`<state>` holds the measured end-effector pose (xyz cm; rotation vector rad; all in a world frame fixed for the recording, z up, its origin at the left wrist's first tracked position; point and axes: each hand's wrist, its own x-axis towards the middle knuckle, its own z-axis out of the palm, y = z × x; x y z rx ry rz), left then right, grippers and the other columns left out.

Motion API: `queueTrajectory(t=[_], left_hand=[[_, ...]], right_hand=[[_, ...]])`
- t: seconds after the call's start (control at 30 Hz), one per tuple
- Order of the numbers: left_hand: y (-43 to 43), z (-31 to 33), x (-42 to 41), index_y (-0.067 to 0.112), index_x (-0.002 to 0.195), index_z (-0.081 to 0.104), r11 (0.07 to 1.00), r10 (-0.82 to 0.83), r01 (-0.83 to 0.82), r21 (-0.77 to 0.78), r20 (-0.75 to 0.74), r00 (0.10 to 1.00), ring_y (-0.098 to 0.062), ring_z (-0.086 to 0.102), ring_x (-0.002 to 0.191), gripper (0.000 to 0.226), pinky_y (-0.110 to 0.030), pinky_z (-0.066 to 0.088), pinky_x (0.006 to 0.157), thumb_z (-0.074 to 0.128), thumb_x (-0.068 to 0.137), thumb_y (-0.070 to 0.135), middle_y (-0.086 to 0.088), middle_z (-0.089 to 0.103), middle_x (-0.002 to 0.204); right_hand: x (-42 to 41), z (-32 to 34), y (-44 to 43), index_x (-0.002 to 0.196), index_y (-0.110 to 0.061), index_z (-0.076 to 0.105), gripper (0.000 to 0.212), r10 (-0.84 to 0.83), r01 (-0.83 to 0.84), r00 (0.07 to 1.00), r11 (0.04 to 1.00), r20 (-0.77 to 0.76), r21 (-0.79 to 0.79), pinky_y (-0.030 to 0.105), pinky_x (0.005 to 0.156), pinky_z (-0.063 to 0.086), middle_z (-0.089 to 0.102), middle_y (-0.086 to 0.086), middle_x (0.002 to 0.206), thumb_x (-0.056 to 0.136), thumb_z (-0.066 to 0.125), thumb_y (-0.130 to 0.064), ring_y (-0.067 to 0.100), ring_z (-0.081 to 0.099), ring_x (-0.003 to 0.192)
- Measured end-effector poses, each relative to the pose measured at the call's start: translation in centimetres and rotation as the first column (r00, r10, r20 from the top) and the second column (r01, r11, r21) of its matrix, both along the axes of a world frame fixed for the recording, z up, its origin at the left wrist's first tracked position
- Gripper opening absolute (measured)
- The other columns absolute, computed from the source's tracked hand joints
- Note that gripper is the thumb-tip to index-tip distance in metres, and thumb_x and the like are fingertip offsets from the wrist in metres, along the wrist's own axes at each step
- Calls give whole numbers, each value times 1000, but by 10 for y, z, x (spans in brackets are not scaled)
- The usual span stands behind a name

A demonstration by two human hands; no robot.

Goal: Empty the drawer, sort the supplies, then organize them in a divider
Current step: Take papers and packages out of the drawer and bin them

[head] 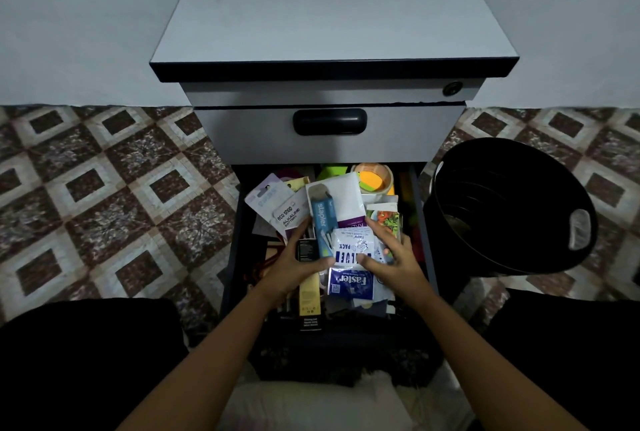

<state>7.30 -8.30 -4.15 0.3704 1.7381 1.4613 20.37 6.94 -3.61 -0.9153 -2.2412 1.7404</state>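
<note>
The lower drawer point(232, 257) of a grey cabinet stands pulled out, crammed with supplies. On top lie a blue stapler box point(323, 219), a white "value pack" packet point(351, 247), a blue "Faster" packet point(349, 283), an alkaline battery card point(289, 214), a white envelope point(346, 198) and a roll of tape point(374, 179). My left hand point(294, 262) closes around the left side of the pile by the stapler box. My right hand point(389, 257) closes on the right side, thumb on the value pack packet. Both hands grip the same stack.
A black bin point(512, 209) stands tilted on the floor right of the drawer. The cabinet's upper drawer point(329, 133) is closed, with a black handle. Patterned tile floor point(104, 195) spreads to both sides. A white cushion point(311, 403) lies below the drawer front.
</note>
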Motion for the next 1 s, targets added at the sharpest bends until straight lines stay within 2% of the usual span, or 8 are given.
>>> queueTrajectory(t=[0.07, 0.2, 0.33, 0.47, 0.57, 0.67, 0.87, 1.0], left_hand=[[1, -1, 0, 49, 125, 31, 1000, -2, 2, -6, -38, 999, -7, 33, 130, 75, -34, 39, 105, 74, 78, 9, 14, 34, 138], [1, -1, 0, 49, 127, 31, 1000, 4, -5, -27, -36, 999, -5, 34, 129, 77, -29, 39, 103, 76, 76, 12, 12, 35, 141], [4, 4, 0, 48, 127, 33, 1000, 5, -4, 16, -32, 999, -6, 35, 128, 77, -21, 47, 91, 75, 76, 10, 12, 35, 141], [6, 9, 0, 47, 127, 33, 999, 2, 0, 50, -35, 999, -8, 37, 129, 77, -24, 49, 91, 74, 76, 6, 14, 36, 139], [7, 17, 2, 45, 128, 32, 998, 5, -3, 66, -34, 999, -4, 37, 125, 78, -14, 51, 81, 73, 77, 3, 17, 35, 136], [7, 24, 3, 42, 131, 29, 999, -11, 14, 48, -72, 997, -2, 30, 126, 79, -5, 47, 75, 72, 78, 4, 17, 32, 136], [6, 40, 1, 55, 122, 32, 998, -35, 39, 42, -91, 995, -10, 35, 132, 79, -41, 42, 104, 78, 68, 19, 15, 33, 140], [8, 54, 3, 59, 119, 33, 998, -46, 51, 49, -105, 993, -9, 33, 133, 80, -40, 40, 106, 78, 59, 29, 15, 33, 140]], right_hand=[[0, -2, 1, 126, -48, 42, 63, 3, -3, 1000, 1000, 11, 23, -8, 84, 29, 32, 0, 143, 81, 72, -15, -5, 25, 121], [2, -3, 1, 120, -56, 38, 65, 0, 0, 1000, 999, 3, 36, 17, 100, 34, 33, -2, 141, 82, 71, -16, -1, 26, 122], [1, 0, 0, 120, -56, 37, 68, -2, 3, 1000, 999, -23, 50, 35, 109, 35, 36, -28, 125, 82, 70, -11, 11, 27, 129], [2, 6, 1, 118, -56, 41, 68, -41, 39, 998, 999, -54, -23, 29, 105, 42, 40, -8, 133, 82, 70, -7, 5, 34, 124], [3, 11, 1, 117, -60, 41, 69, -41, 39, 997, 999, -67, -30, 43, 108, 38, 41, -32, 122, 82, 69, -7, 15, 31, 131], [4, 17, 0, 117, -59, 41, 70, -45, 43, 996, 999, -74, -30, 51, 107, 35, 41, -37, 117, 82, 69, -5, 19, 30, 132], [3, 31, 0, 117, -62, 38, 73, -29, 30, 994, 999, -102, 11, 54, 110, 30, 37, -54, 112, 81, 70, -7, 2, 31, 129], [6, 42, 0, 114, -68, 42, 73, -77, 71, 987, 996, -142, -50, 48, 103, 43, 37, -30, 121, 81, 70, -9, 14, 36, 129]])
